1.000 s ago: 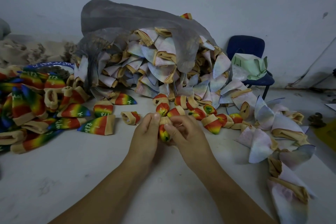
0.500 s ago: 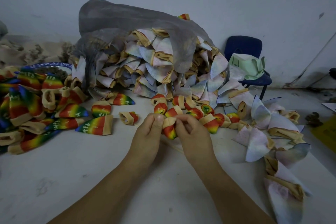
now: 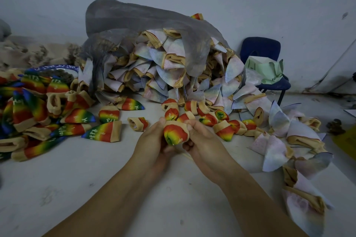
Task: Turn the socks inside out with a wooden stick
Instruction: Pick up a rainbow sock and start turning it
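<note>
Between my two hands is a rainbow sock (image 3: pixel 175 133) with a tan cuff, bunched into a ball, its red-to-green side showing. My left hand (image 3: pixel 152 140) pinches its cuff on the left and my right hand (image 3: pixel 200 140) pinches the cuff on the right. A thin pale wooden stick (image 3: pixel 187 156) pokes out on the table just below my right hand; most of it is hidden. Pale, wrong-side-out socks (image 3: pixel 163 67) spill from a grey plastic bag (image 3: pixel 134 19) behind. Rainbow-side-out socks (image 3: pixel 38 113) are piled at the left.
Several half-rolled rainbow socks (image 3: pixel 221 121) lie just beyond my hands. More pale socks (image 3: pixel 300 140) trail down the right side of the white table (image 3: pixel 77 179). A blue chair (image 3: pixel 262 50) with green paper stands at the back right by the wall.
The sock has been pulled down further over itself: more of its rainbow side shows now, and the tan cuff sits stretched between my fingers. Both hands stayed in place.
</note>
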`<state>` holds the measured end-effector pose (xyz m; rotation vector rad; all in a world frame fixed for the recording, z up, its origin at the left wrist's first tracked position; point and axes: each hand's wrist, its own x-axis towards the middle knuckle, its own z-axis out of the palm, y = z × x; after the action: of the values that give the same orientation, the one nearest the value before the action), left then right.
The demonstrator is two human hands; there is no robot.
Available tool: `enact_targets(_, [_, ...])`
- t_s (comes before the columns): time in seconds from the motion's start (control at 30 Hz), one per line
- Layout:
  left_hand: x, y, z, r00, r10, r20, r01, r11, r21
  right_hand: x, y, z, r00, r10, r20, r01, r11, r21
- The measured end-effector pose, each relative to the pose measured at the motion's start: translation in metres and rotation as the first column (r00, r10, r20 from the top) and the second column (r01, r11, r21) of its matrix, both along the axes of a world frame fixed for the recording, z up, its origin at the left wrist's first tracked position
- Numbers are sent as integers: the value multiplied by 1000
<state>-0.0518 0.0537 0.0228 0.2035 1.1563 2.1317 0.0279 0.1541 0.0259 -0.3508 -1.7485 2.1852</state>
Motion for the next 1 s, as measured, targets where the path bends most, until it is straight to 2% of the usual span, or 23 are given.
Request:
enact_targets(0.07, [-2, -1, 1, 981, -101, 167, 77, 987, 145, -1, -3, 0, 1000, 2, 12, -2, 999, 39])
enact_targets(0.13, [-3, -3, 1, 985, -118, 124, 99, 983, 153, -2, -6, -2, 999, -14, 42, 10, 996, 92])
enact_targets(0.2, [-1, -5, -1, 990, -45, -133, 40, 998, -40, -2, -7, -5, 992, -86, 97, 63, 973, 222])
enact_targets(0.23, [0, -6, -5, 959, -17, -284, -26, 989, -147, -1, -5, -7, 984, -148, 104, 110, 946, 305])
enact_targets(0.3, [1, -9, -9, 834, -58, -549, -93, 965, -244, 3, 0, -6, 965, -254, 65, 203, 882, 425])
enact_targets(0.4, [4, -7, -14, 635, -237, -736, -71, 930, -360, 7, 11, -7, 961, -275, 30, 227, 846, 483])
enact_targets(0.5, [3, -4, -16, 506, -239, -829, -202, 901, -383, 7, 14, -9, 958, -286, -1, 241, 805, 543])
enact_targets(0.6, [-4, -8, -12, 441, -57, -896, -440, 856, -271, 8, 20, -6, 904, -413, -109, 385, 680, 624])
enact_targets(0.67, [-13, -13, -11, 364, 62, -929, -619, 761, -192, 12, 31, -3, 810, -556, -187, 527, 550, 648])
enact_targets(0.73, [-21, -17, -11, 338, 48, -940, -704, 676, -219, 17, 43, -1, 687, -687, -236, 629, 400, 667])
enact_targets(0.8, [-23, -18, -12, 382, -41, -923, -688, 654, -314, 20, 53, -2, 625, -748, -222, 642, 331, 692])
enact_targets(0.83, [-23, -17, -14, 401, -97, -911, -667, 650, -363, 19, 56, -4, 638, -751, -169, 602, 351, 717])
enact_targets(0.9, [-23, -15, -17, 423, -205, -883, -630, 634, -449, 16, 53, -10, 737, -676, -8, 430, 460, 777])
enact_targets(0.93, [-24, -13, -19, 435, -245, -867, -610, 628, -483, 13, 48, -14, 804, -593, 51, 319, 502, 804])
enact_targets(1.0, [-25, -11, -23, 459, -297, -837, -566, 629, -533, 7, 33, -20, 914, -397, 88, 143, 517, 844])
